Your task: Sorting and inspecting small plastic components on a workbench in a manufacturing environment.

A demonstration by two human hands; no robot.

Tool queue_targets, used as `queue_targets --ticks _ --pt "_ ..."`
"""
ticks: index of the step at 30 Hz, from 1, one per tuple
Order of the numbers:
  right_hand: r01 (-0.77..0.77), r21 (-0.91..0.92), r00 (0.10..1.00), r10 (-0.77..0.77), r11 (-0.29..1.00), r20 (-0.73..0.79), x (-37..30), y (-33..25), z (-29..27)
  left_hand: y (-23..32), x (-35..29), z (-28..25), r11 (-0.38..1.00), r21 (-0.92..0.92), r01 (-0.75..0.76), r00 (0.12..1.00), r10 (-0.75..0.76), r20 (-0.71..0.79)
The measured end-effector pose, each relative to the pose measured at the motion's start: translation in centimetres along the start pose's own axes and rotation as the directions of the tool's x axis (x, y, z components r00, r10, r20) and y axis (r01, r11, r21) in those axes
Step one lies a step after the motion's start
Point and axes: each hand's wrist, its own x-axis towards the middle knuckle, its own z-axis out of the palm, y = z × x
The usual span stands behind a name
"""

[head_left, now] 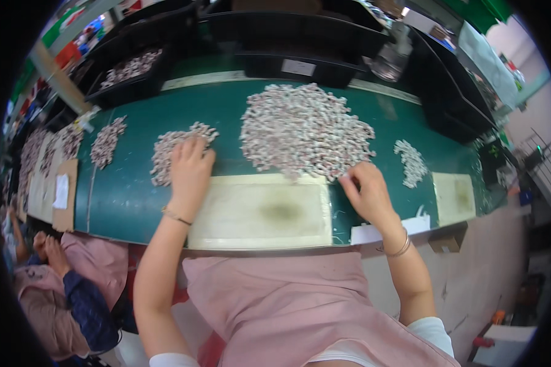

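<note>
A large heap of small whitish and reddish-brown pieces [306, 128] lies in the middle of the green tabletop; their exact kind is too small to tell. At the heap's lower right edge is my right hand [368, 192], its thumb and fingers pinched together. Whatever sits between those fingertips is hidden. My left hand [191, 171] rests with slightly spread fingers on a smaller pile of the same pieces [163, 158], left of the heap. A pale rectangular mat [245, 214] with a dark smudge lies between my forearms.
Black bins [312, 40] line the back, one at left holding more pieces [131, 68]. Small piles lie at far left [108, 144] and right [412, 164]. A second pale mat [453, 199] is at right. A co-worker's hands [52, 252] show at lower left.
</note>
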Motion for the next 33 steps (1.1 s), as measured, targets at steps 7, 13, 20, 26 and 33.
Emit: queue_targets --ticks 7,13,20,26,33 --pt "-0.360 -0.244 0.923 0.305 0.901 -0.234 0.1 13.5 -6.7 2.3 1.8 -2.8 0.960 -0.242 0.142 0.982 -0.106 0.155" --pt "-0.052 -0.484 0.997 0.077 0.873 0.030 0.7 13.8 -6.2 7.9 0.4 -5.4 0.624 -0.749 0.223 0.974 -0.168 0.150" --pt "-0.083 -0.481 0.996 0.092 0.873 -0.006 -0.2 14.6 -5.5 10.5 -1.1 -6.3 0.227 -0.860 0.456 0.883 -0.236 0.406" --pt "-0.144 -0.402 0.988 0.151 0.904 -0.015 -0.5 13.5 -5.9 13.2 -1.6 -6.2 0.208 -0.881 0.425 0.897 -0.228 0.379" --pt "-0.439 -0.044 0.761 0.398 0.897 0.512 -0.7 8.3 -7.3 15.9 -2.4 -6.0 0.151 -0.920 0.361 0.908 -0.280 0.310"
